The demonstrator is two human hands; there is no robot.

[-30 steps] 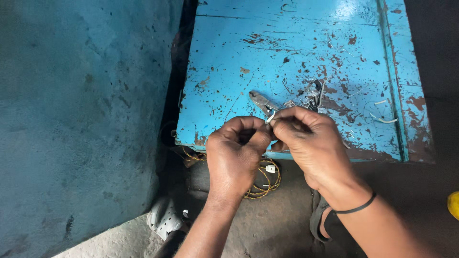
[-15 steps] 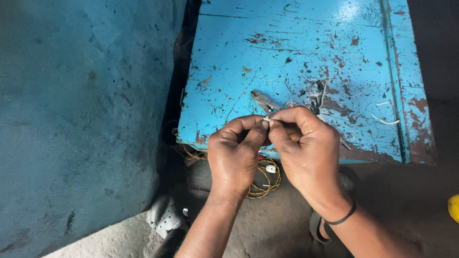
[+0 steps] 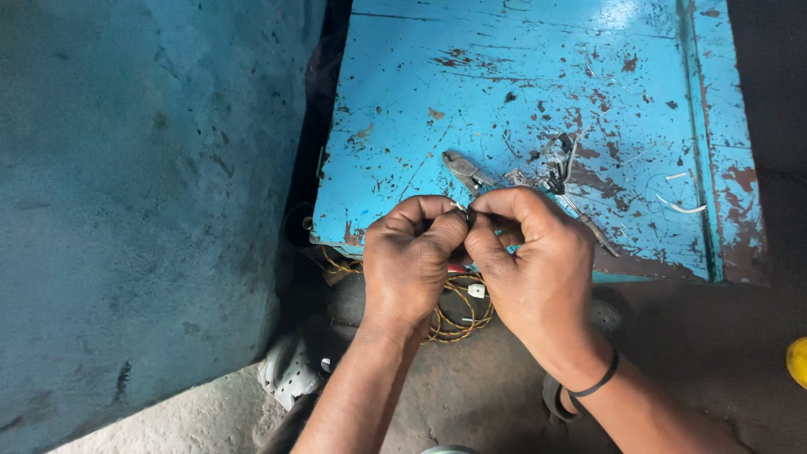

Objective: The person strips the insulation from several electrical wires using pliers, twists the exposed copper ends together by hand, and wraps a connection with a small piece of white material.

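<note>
- My left hand [image 3: 412, 265] and right hand [image 3: 534, 269] meet knuckle to knuckle over the near edge of the chipped blue surface [image 3: 504, 92].
- The fingers of both hands are closed, pinching a small piece of thin wire [image 3: 461, 210] between thumb and forefinger tips; only a pale glint of it shows where the tips touch.
- I judge the step in hand to be twisting or bending this wire end, with each hand holding one side of it.
- The next move, as I read it, calls for a firm pinch and a small turn of the fingers against each other, without letting the short end slip.
- Pliers [image 3: 465, 171] lie on the surface just beyond my hands, and a small heap of metal bits and wire offcuts [image 3: 555, 168] sits to their right.
- Two pale wire scraps [image 3: 685, 202] lie further right, well apart from my hands.
- A coil of yellowish cable [image 3: 458, 311] lies on the floor below my hands, partly hidden by them.
- A black band [image 3: 598, 382] circles my right wrist, and a grey sandal [image 3: 290, 370] rests on the floor to the near left.
</note>
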